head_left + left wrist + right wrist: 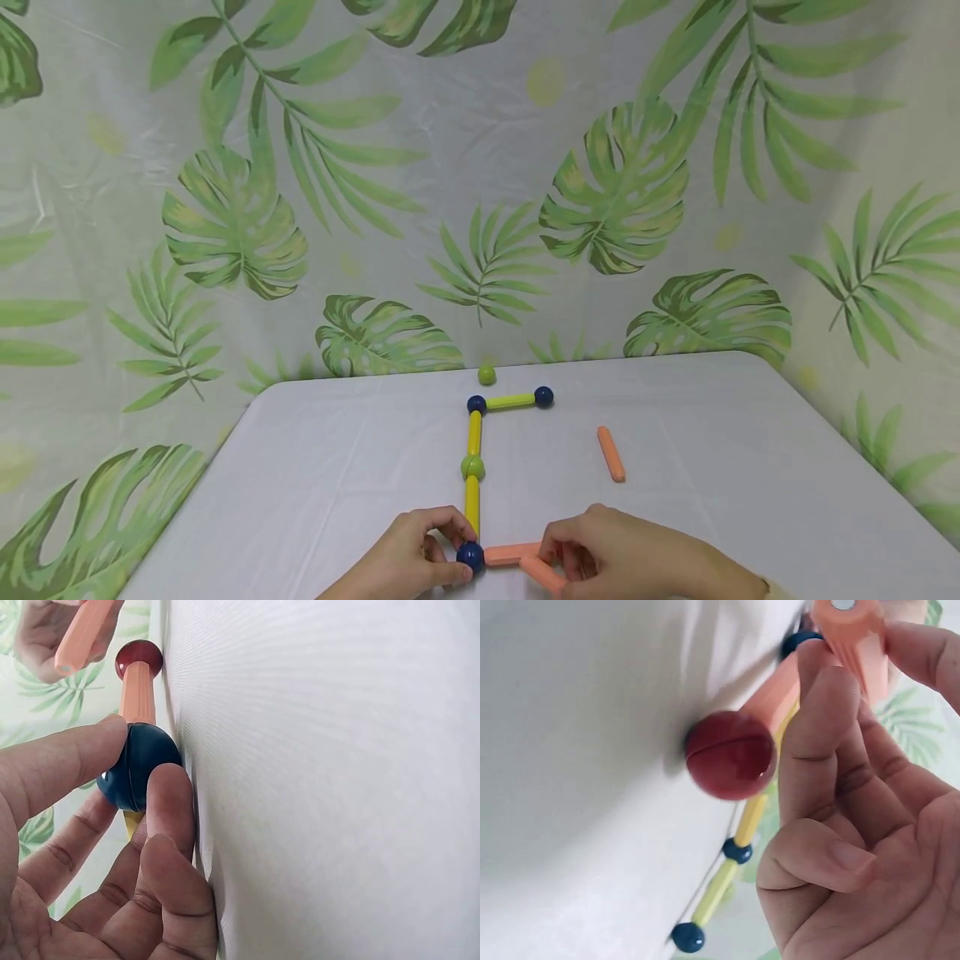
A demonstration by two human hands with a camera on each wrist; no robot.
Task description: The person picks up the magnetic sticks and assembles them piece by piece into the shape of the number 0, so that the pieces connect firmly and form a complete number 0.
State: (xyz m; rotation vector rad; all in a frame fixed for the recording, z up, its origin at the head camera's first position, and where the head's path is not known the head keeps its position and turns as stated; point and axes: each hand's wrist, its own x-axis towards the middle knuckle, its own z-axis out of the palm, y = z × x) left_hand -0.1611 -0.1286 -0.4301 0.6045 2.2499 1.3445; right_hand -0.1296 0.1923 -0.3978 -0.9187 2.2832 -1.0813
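My left hand (411, 557) grips a dark blue ball (470, 557) at the near corner of a stick-and-ball shape on the table. A yellow stick (472, 508) runs away from that ball, and an orange stick (506, 555) runs right from it. At this orange stick's other end sits a red ball (731, 756), hidden behind my right hand in the head view. My right hand (626, 554) pinches a second, loose orange stick (81, 634), held off the table above the attached one.
Farther up, the shape continues through a green ball (472, 467), another yellow stick (475, 433), a blue ball (476, 405), a lime stick (511, 402) and a blue end ball (543, 397). A loose green ball (487, 375) lies behind; another orange stick (611, 454) lies right.
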